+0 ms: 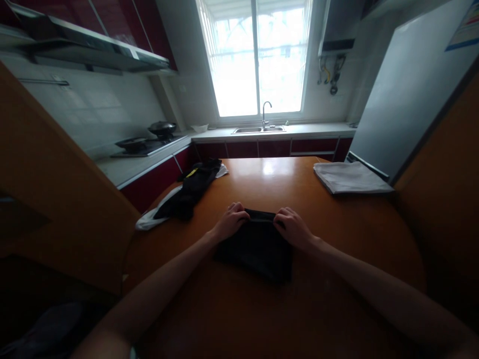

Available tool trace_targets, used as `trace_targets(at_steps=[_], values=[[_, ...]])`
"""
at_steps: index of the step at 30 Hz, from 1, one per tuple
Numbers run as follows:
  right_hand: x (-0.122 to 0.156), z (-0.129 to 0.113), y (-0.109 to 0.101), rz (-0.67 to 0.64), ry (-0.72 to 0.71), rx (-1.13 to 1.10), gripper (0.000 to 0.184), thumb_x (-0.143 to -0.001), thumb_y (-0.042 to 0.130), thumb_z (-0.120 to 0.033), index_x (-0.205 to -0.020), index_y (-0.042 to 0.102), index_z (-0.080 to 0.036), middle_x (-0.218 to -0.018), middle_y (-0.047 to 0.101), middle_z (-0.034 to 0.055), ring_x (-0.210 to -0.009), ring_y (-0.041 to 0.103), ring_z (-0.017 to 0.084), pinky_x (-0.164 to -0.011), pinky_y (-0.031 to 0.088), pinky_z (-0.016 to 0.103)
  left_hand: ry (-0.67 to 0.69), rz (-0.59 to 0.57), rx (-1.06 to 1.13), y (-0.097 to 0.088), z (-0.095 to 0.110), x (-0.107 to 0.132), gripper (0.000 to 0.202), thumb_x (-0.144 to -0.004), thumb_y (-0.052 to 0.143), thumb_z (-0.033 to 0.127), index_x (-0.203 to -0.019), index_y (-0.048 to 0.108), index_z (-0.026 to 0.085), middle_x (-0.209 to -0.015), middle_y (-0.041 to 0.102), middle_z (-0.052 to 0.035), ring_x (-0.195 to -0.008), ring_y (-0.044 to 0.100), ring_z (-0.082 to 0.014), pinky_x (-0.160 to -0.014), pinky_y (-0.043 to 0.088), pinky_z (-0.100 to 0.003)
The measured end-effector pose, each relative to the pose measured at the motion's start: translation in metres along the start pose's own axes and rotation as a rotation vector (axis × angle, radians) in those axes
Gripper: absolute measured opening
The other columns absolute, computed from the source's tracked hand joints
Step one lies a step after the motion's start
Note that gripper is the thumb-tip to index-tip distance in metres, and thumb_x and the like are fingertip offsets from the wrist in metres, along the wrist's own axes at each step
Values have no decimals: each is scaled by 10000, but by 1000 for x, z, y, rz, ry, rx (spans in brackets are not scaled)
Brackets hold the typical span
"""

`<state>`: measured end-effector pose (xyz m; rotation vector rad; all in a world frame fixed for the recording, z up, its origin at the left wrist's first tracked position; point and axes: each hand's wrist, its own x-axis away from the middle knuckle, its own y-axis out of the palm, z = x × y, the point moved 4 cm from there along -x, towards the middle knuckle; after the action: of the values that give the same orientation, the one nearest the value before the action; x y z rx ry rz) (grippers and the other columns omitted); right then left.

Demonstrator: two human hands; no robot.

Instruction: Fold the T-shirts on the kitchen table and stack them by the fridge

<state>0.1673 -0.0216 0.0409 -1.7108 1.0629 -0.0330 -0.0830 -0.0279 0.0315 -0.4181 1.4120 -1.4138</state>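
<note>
A small black folded garment (pixel 258 249) lies on the orange-brown table (pixel 322 299) in front of me. My left hand (pixel 230 220) grips its far left corner with curled fingers. My right hand (pixel 294 227) pinches the far right corner the same way. Both hands rest on the cloth's far edge, about a hand's width apart.
A pile of black and white clothes (pixel 187 192) lies at the table's left edge. A folded white cloth (pixel 350 178) sits at the far right. Beyond are a counter with sink (pixel 258 129), a stove with pans (pixel 149 139), a bright window and a grey fridge (pixel 407 94).
</note>
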Motion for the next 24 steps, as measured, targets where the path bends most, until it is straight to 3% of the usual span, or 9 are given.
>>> trace_targets(at_steps=[4, 6, 8, 11, 14, 17, 20, 24], values=[[8, -32, 12, -287, -174, -368, 167, -960, 600, -308, -930, 739, -219, -912, 709, 36, -831, 652, 180, -772, 503, 291, -112, -14, 24, -1, -8, 1, 202, -923, 545, 261, -974, 739, 237, -945, 634, -71, -916, 594, -238, -859, 475, -363], [10, -37, 16, -310, -192, -432, 246, -987, 571, -369, -911, 745, -214, -892, 719, 37, -818, 658, 177, -775, 507, 291, -159, -34, 97, -2, -10, 0, 220, -909, 505, 249, -962, 717, 222, -915, 665, -62, -861, 615, -225, -814, 474, -340], [6, -26, 15, -147, -106, -374, 272, -1011, 526, -352, -920, 742, -214, -917, 722, 49, -856, 653, 187, -820, 503, 314, -202, -6, 179, -5, -9, -1, 253, -914, 453, 278, -888, 694, 208, -870, 677, -52, -824, 617, -217, -781, 464, -325], [-1, 6, 11, 82, 88, -118, 177, -975, 571, -271, -1016, 731, -209, -1037, 707, 87, -1005, 619, 237, -913, 471, 377, -312, 68, 301, -8, -10, -1, 420, -952, 397, 415, -663, 616, 205, -671, 611, -18, -667, 563, -185, -650, 413, -294], [-6, 26, 13, 28, 167, 114, 112, -923, 637, -247, -965, 734, -211, -1020, 698, 91, -1017, 599, 266, -906, 444, 406, -410, 113, 371, -9, -14, -2, 540, -894, 506, 556, -485, 459, 207, -507, 446, 24, -511, 422, -131, -529, 298, -272], [-9, 27, 5, 43, 144, 202, 145, -933, 603, -243, -849, 720, -229, -941, 697, 66, -950, 610, 248, -876, 426, 389, -467, 199, 402, -15, -24, -1, 534, -789, 638, 560, -458, 415, 205, -489, 399, 42, -490, 367, -106, -509, 260, -259], [-13, 34, -18, 199, 223, 201, 196, -948, 565, -292, -826, 710, -241, -927, 701, 59, -867, 628, 227, -813, 434, 356, -543, 343, 446, -32, -42, 4, 453, -765, 669, 547, -521, 520, 195, -520, 451, 39, -508, 403, -109, -508, 277, -249], [-13, 82, -63, 380, 522, 134, 184, -911, 562, -341, -852, 691, -224, -929, 719, 74, -863, 650, 224, -741, 450, 313, -653, 582, 420, -61, -73, 17, 388, -753, 701, 521, -593, 602, 181, -539, 469, 40, -506, 404, -104, -502, 290, -240]])
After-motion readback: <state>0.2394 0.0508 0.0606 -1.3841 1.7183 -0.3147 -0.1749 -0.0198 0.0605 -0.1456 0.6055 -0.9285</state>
